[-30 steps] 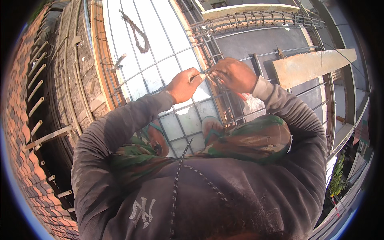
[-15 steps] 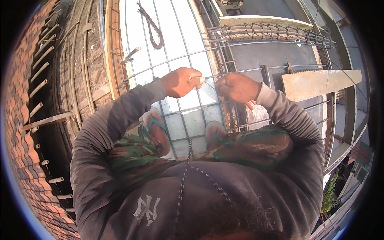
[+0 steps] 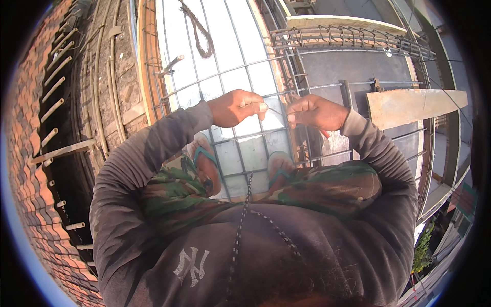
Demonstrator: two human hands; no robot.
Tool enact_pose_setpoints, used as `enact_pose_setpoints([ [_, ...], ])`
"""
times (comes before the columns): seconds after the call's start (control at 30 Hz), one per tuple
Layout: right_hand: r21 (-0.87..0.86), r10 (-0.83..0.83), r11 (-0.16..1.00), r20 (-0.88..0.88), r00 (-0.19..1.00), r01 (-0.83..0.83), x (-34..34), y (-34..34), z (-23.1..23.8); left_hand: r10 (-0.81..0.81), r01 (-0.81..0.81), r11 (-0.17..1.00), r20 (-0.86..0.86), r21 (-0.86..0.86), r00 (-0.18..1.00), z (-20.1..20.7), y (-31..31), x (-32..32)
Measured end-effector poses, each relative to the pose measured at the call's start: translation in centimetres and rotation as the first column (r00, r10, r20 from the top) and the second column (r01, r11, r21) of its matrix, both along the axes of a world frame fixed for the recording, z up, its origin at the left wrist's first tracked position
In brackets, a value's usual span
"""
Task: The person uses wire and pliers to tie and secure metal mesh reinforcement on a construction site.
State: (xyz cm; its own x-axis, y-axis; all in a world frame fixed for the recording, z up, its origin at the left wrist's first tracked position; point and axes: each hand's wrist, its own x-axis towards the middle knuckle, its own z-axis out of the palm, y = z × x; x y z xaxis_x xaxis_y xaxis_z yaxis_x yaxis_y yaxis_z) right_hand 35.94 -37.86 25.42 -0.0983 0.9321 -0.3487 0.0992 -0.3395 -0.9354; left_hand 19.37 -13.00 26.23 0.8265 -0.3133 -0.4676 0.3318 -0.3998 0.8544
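My left hand [image 3: 236, 108] is closed in a pinch, thumb against forefinger, on one end of a thin tie wire [image 3: 276, 110]. Facing it across a small gap is my right hand [image 3: 318, 112], its fingers curled and thumb pointing inward at the wire. A red-handled tool [image 3: 326, 134] pokes out beneath the right palm; its head is hidden, so its kind does not show. Both hands are just above a steel rebar grid [image 3: 220, 75] laid over white sheeting [image 3: 230, 43]. Farther off, a looped bundle of dark tie wire [image 3: 197, 31] lies on the grid.
My sandalled feet [image 3: 207, 161] stand on the sheeting. A rebar cage [image 3: 353, 38] runs along the far right, with a plank [image 3: 419, 108] nearer. At left are wooden formwork [image 3: 144, 77], bamboo poles [image 3: 113, 87] and a tiled roof [image 3: 30, 194] beyond a dark gap.
My hands have drawn a little apart, the right one shifting right and turning so its thumb shows. The left fingers have loosened slightly, and the view has shifted a bit.
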Motion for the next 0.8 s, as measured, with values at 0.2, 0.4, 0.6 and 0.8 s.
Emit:
enact_pose_setpoints([
  [0.2, -0.15, -0.36, 0.933, -0.423, 0.832, 0.327, 1.2, -1.2, -3.4, 0.097, -0.117, 0.992, 0.298, 0.051, 0.95, -1.7, 0.3, 0.0],
  [0.4, 0.178, -0.358, 0.928, 0.199, 0.912, 0.326, -0.3, 0.3, -2.4, 0.204, -0.229, 0.967, 0.199, 0.11, 0.958, -3.7, -0.7, -1.9],
  [0.6, 0.393, -0.345, 0.914, 0.618, 0.707, 0.103, -0.8, 1.1, -1.8, 0.26, -0.256, 0.963, -0.05, 0.082, 0.964, -2.2, -1.1, -1.9],
  [0.8, 0.332, -0.341, 0.932, 0.657, 0.673, 0.147, -1.5, 1.8, -2.2, 0.215, -0.262, 0.962, 0.37, 0.081, 0.904, -5.0, -1.2, -2.9],
])
